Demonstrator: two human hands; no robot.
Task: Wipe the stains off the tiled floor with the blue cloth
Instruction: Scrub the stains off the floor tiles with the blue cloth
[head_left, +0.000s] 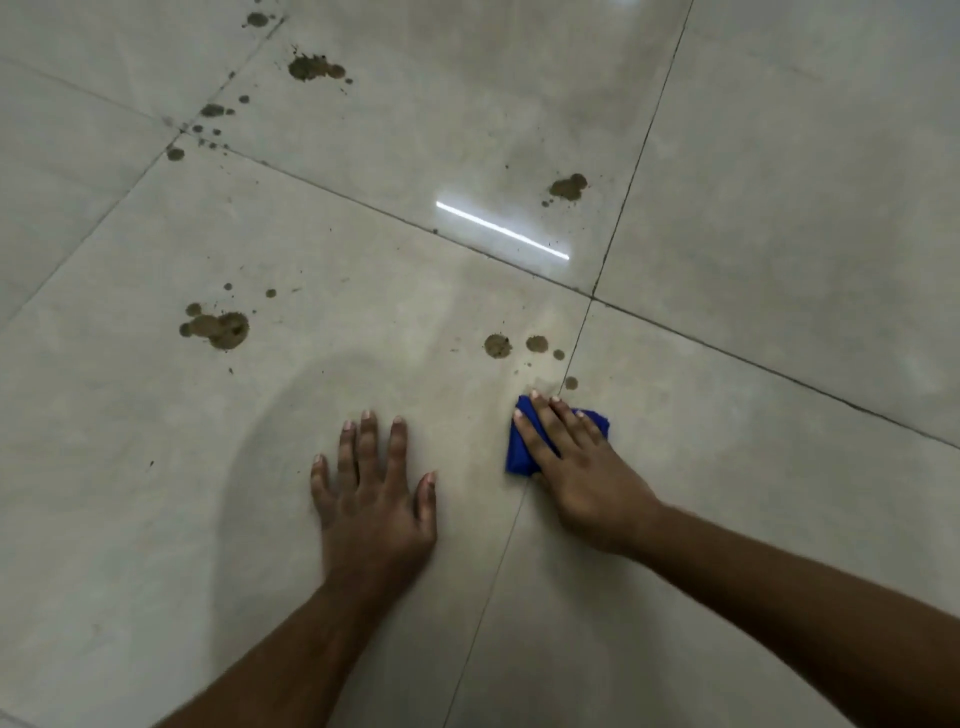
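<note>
My right hand (582, 467) presses a folded blue cloth (519, 447) flat onto the glossy grey tiled floor (753, 218), right on a grout line. Most of the cloth is hidden under the fingers. Just beyond it lie small brown stains (497, 345), and one dot (571, 383) sits close to the cloth. My left hand (371, 493) rests flat on the tile with fingers spread and nothing in it. Larger brown stains lie further off: one blotch at the left (221, 328), one at the far right (569, 187), one at the far top (314, 67).
Dark grout lines (613, 228) cross the floor and meet just ahead of the cloth. A cluster of small brown spots (210, 111) sits around the far left grout crossing. A bright strip of reflected light (501, 228) lies on the tile ahead.
</note>
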